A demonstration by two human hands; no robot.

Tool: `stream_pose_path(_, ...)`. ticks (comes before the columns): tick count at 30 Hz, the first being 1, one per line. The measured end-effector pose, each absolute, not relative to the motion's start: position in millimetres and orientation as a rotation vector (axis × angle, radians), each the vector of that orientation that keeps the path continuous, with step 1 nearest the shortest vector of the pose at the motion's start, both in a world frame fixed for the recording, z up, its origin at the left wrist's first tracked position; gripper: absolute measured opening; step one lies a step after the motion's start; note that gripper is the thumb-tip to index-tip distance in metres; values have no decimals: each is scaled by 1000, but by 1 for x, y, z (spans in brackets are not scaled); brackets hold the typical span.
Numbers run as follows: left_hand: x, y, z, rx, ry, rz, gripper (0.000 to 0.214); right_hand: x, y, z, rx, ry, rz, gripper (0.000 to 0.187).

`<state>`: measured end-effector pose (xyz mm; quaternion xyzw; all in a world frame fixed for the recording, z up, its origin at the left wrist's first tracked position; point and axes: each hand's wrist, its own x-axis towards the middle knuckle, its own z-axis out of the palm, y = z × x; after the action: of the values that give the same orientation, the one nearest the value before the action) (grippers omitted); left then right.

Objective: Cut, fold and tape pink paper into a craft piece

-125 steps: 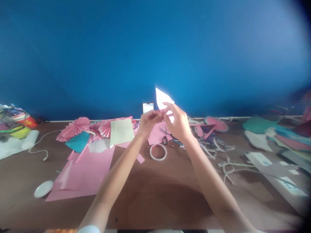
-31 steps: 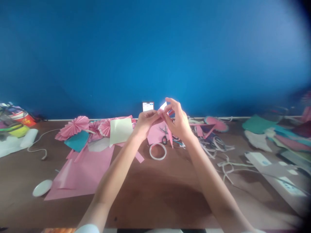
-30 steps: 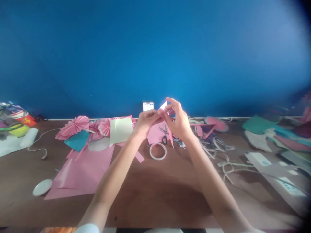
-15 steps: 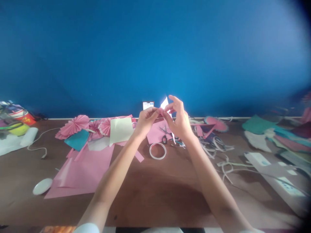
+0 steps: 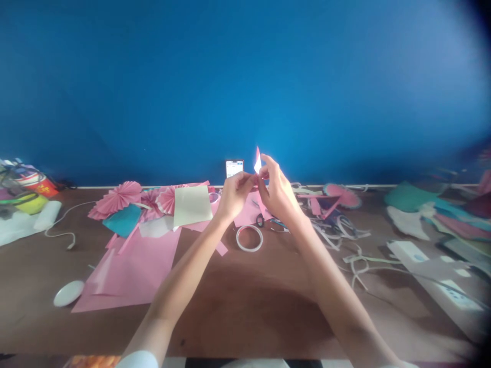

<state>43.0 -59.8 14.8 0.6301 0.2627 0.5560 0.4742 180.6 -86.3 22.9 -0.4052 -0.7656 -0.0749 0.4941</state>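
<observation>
Fingertips together, my left hand (image 5: 237,193) and my right hand (image 5: 279,190) meet above the back of the table. Between them is a small pink and white piece of paper (image 5: 258,162), its pointed end standing up and brightly lit. Both hands pinch it low down, and my fingers hide its lower part. Just below lie a pink sheet (image 5: 245,215), scissors (image 5: 260,220) partly covered by my right hand, and a white tape roll (image 5: 249,238). A phone (image 5: 234,167) with a lit screen stands behind my left hand.
Pink pleated paper fans (image 5: 121,197), a teal piece (image 5: 123,221), a pale sheet (image 5: 192,205) and a large pink sheet (image 5: 134,276) lie left. A white round lid-like object (image 5: 69,293) is near them. Paper strips (image 5: 358,266) and a power strip (image 5: 456,294) lie right.
The paper between my fingers has turned: its tip now shows pink and points straight up, and the end that hung below my right hand has shifted. My hands have moved only slightly.
</observation>
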Motion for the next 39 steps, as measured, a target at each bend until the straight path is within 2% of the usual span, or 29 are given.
stream_pose_path(13,45,-64,14,1534,616,1397,29,176,-85,17,-1004,-1808,-177,48)
stream_pose_path(24,49,-68,14,1591,611,1452,22,173,-83,15,-1016,-1833,-309,47)
stream_pose_path(35,48,-63,11,1460,565,1393,27,171,-81,12,-963,-1759,-290,22)
stream_pose_path(39,45,-63,12,1472,575,1405,26,174,-81,12,-918,-1731,-233,23)
